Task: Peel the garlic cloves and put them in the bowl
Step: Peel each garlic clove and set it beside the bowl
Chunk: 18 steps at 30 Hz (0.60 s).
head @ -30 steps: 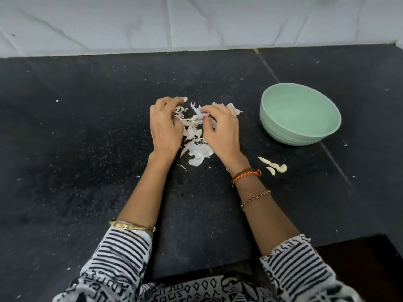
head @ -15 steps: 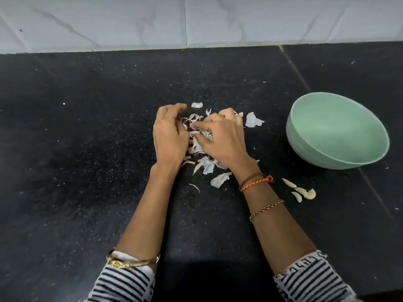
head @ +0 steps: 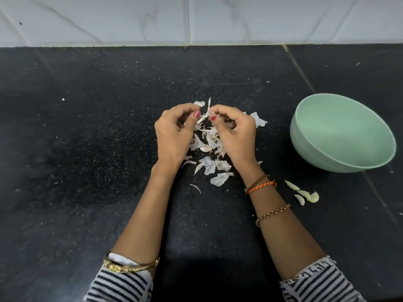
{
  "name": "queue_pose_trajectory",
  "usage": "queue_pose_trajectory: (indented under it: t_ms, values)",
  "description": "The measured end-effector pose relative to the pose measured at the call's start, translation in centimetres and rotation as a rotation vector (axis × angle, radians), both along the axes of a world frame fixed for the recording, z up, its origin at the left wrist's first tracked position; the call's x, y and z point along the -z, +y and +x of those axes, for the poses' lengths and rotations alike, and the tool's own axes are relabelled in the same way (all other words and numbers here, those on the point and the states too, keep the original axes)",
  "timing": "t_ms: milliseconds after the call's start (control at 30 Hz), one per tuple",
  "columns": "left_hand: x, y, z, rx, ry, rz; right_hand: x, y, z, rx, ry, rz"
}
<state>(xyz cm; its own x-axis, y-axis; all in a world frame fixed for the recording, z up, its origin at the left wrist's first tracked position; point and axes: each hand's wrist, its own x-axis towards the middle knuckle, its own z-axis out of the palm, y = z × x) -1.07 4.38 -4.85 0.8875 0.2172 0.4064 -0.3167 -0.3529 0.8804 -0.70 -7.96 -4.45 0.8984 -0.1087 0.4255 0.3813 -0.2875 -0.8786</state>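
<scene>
Your left hand [head: 173, 136] and right hand [head: 234, 132] pinch a strip of garlic skin [head: 206, 113]; any clove is hidden by your fingers.

Mint-green bowl [head: 342, 132], speckled black counter [head: 87, 149], white marbled tiles [head: 109, 18], black-and-white striped sleeves [head: 117, 284]

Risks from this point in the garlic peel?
1. The bowl looks empty while peeled cloves lie on the counter beside it; they may get left out.
2. Both hands, left hand and right hand, work over the skin pile; a dropped clove could get lost there.
</scene>
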Motion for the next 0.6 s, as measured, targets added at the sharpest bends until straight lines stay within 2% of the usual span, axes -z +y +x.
queue_pose_trajectory:
  t_ms: [133,267,600]
  values:
    - [-0.17,-0.38,-0.17,0.063,-0.017,0.011,-0.72,-0.15,-0.31,-0.082,0.056,0.284]
    - [-0.25,-0.57,-0.21,0.111,-0.030,-0.007,-0.88,-0.28,-0.49,-0.055,0.166,0.448]
    - [0.14,-0.51,-0.02,0.071,-0.087,0.065,-0.61,-0.69,-0.41,-0.058,0.137,0.345]
